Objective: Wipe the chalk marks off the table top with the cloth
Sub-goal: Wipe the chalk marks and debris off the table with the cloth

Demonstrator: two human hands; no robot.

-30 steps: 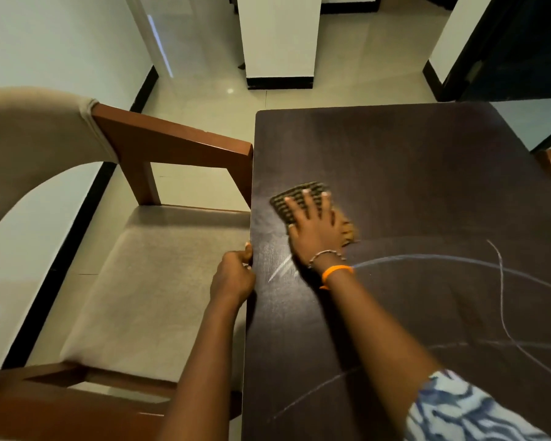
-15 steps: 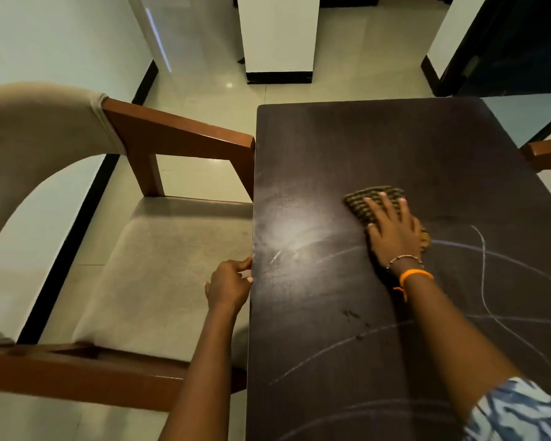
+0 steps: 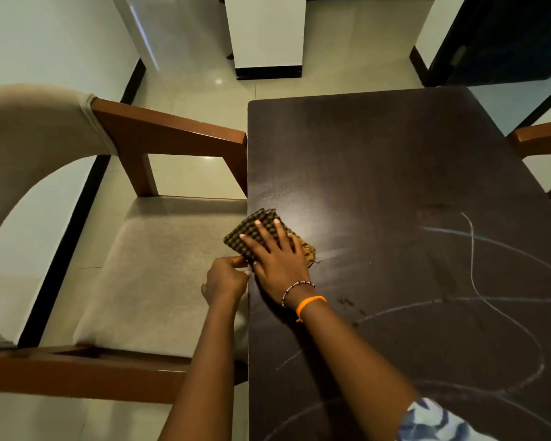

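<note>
A dark brown table top fills the right half of the view. White chalk marks curve across its right and near parts. My right hand lies flat with spread fingers on a folded checked cloth, pressing it down at the table's left edge; one corner of the cloth hangs over the edge. My left hand grips the left table edge just beside the cloth, fingers curled.
A wooden armchair with a beige seat stands tight against the table's left side. Another chair's arm shows at the right edge. A white pillar and tiled floor lie beyond the table.
My right hand slid the cloth from the table's middle back left to the edge. The short chalk strokes near the left edge are gone. My left hand stayed on the edge.
</note>
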